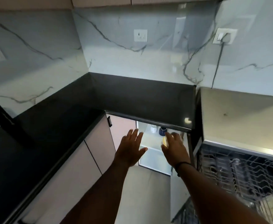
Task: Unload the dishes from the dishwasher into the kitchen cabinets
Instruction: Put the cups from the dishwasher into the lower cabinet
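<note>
The right hand (pixel 174 147) is holding a small yellowish cup (pixel 164 140) at the open cabinet (pixel 150 139), its grip curled round it; the left hand (pixel 131 149) is spreading flat, holding nothing.

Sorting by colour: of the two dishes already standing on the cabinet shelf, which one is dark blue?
The dark blue cup, the right-hand one of the pair, just above the right hand. The white cup to its left is pale.

Marble-veined wall (pixel 132 65), black countertop (pixel 132 97), wall socket (pixel 140 35).
</note>
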